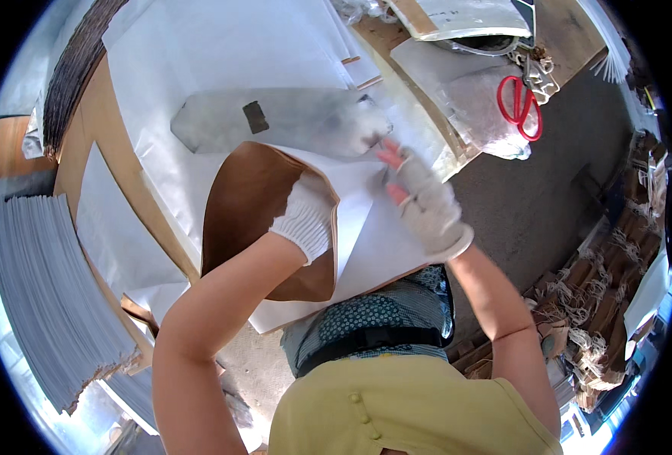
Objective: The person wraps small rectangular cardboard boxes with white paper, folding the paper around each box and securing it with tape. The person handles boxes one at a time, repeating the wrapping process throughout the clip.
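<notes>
A paper bag, white outside and brown inside (237, 208), lies on the table with its mouth gaping toward me. My left hand (309, 216), in a white knit glove, reaches into the mouth; its fingers are hidden by the paper. At the bag's right side is my right hand (425, 205), in a worn glove with bare fingertips showing. Its fingers are spread, slightly blurred, beside the white paper, and nothing shows in them. Just beyond the bag lies a long greyish flat plate (222, 121) with angled ends and a dark patch.
Large white sheets (176, 45) cover the table beneath. A tall stack of paper (55, 288) stands at the left. Red-handled scissors (519, 114) rest on plastic-wrapped material at the far right. Tied brown bundles (594, 318) are piled on the right.
</notes>
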The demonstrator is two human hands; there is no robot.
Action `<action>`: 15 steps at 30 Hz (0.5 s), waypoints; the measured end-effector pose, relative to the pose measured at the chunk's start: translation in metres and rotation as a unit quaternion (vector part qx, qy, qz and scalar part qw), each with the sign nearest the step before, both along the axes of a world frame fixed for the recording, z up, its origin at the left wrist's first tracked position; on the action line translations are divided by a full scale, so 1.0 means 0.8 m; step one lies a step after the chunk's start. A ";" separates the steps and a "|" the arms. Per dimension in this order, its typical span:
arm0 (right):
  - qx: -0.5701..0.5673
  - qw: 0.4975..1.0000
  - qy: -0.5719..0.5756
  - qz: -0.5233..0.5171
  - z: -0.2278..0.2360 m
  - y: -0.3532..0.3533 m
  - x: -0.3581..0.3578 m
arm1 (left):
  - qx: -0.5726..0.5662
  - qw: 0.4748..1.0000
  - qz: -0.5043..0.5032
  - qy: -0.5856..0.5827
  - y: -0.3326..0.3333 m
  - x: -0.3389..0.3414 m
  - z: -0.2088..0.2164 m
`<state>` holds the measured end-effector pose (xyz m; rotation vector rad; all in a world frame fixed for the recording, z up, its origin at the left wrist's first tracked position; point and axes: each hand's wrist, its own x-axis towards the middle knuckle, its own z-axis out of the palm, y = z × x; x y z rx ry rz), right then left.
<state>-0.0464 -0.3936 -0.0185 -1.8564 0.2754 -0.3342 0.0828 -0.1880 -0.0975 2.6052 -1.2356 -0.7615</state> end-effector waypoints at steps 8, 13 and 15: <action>-0.296 0.950 0.027 0.093 -0.010 0.026 -0.003 | -0.091 0.821 0.159 0.541 0.025 0.148 0.158; -0.370 0.920 0.068 0.109 -0.009 0.037 -0.001 | -0.064 0.863 0.260 0.429 0.003 0.134 0.160; -0.385 0.911 0.092 0.118 -0.002 0.042 0.001 | -0.020 0.928 0.200 0.315 0.003 0.128 0.160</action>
